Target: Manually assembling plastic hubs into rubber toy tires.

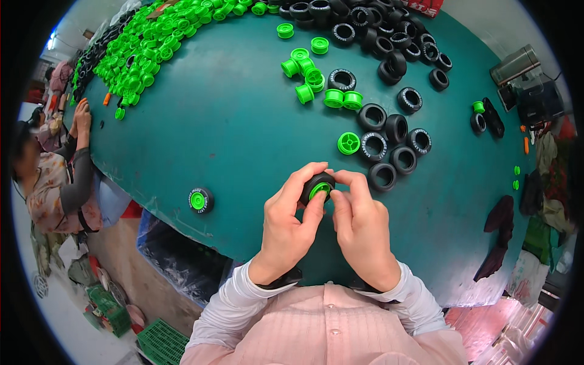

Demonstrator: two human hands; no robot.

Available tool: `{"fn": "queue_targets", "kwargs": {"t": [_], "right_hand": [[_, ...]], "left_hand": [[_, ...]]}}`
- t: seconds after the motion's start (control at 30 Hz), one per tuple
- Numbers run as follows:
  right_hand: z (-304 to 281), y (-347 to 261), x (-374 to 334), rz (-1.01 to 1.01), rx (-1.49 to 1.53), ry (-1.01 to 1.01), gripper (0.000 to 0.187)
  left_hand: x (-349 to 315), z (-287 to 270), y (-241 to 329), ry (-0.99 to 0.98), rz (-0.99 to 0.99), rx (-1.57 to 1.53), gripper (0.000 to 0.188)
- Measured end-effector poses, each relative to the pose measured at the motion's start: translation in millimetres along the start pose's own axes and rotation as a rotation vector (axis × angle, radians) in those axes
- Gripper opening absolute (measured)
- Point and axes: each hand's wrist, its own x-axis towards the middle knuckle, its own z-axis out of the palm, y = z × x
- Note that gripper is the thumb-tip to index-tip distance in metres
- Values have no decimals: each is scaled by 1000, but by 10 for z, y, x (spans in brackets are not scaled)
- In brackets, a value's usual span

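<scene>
Near the table's front edge, both of my hands hold a small black tyre (311,183) with a green wheel rim (320,188) set in it. My left hand (281,222) grips the tyre from the left, its thumb pressed on the rim. From the right, my right hand (367,231) pinches the same wheel with bent fingers. Just beyond my right hand lie several loose tyres (382,176) and a single green rim (348,143). A fitted wheel (200,200), green rim inside black tyre, rests on the table to the left of my hands.
A large heap of green rims (137,58) covers the far left of the green table (213,121). Black tyres (389,36) pile up at the back. A dark cloth (499,234) and steel flask (516,64) are at right. Another person (61,182) sits at left.
</scene>
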Motion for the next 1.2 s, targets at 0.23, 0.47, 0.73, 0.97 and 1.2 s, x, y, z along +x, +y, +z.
{"fn": "queue_targets", "kwargs": {"t": [0.23, 0.47, 0.73, 0.97, 1.2], "right_hand": [[85, -34, -50, -98, -276, 45, 26], [-72, -4, 70, 83, 0, -102, 22], [21, -42, -4, -36, -110, 13, 26], [66, -103, -73, -139, -266, 45, 27], [-23, 16, 6, 89, 42, -115, 28]], "left_hand": [[60, -50, 44, -64, -75, 134, 39], [-1, -7, -99, 4, 106, 28, 53], [43, -67, 77, -45, -114, -84, 41], [84, -165, 113, -167, -244, -79, 42], [17, -40, -47, 4, 157, 158, 53]]}}
